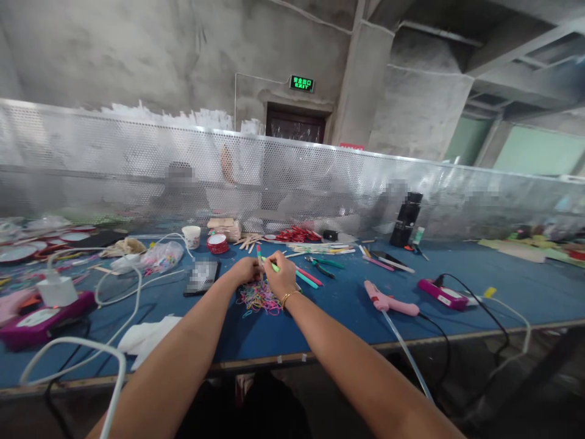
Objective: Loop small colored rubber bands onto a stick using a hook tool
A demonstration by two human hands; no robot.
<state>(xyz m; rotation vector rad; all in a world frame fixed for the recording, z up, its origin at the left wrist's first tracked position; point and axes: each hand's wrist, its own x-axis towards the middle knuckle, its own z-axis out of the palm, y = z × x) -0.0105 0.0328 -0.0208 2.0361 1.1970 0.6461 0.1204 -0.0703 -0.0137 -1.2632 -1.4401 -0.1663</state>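
My left hand (249, 269) is closed around a small upright stick (259, 253) with red and green colour on its upper end. Close beside it, my right hand (281, 275) grips a light green marker (273, 266) like a pen, pointing toward the stick. Below both hands lies a loose pile of colourful rubber bands (260, 300). Two more markers, a red one (309, 276) and a teal one (307, 280), rest just right of my right hand. My fingertips partly hide the stick's lower part.
A phone (201, 278) and white cables lie to the left. Green-handled pliers (324, 264) are behind the markers. At right are a pink glue gun (388, 302) and a purple power strip (443, 295). A paper cup (191, 236) and wooden sticks (249, 241) stand near the perforated metal screen (292, 183).
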